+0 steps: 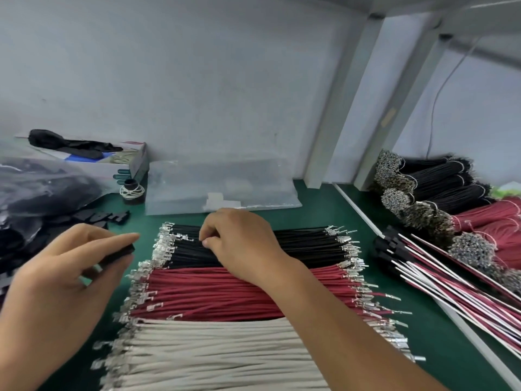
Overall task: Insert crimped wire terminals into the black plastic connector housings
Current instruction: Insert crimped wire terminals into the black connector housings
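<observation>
Rows of cut wires with crimped metal terminals lie across the green mat: black wires [304, 245] at the back, red wires [214, 294] in the middle, white wires [203, 356] nearest me. My right hand [242, 244] rests on the black row, thumb and forefinger pinching a black wire near its left end. My left hand [70, 266] hovers left of the wires and grips a black connector housing [119, 253] between thumb and fingers. Loose black housings [104, 215] lie behind it.
Finished harnesses with black housings [439, 277] fan out at the right, beside tied bundles of black and red wires [439, 198]. A clear plastic bag [220, 184], a small box [124, 162], and a dark bag of parts [42, 187] sit along the back and left.
</observation>
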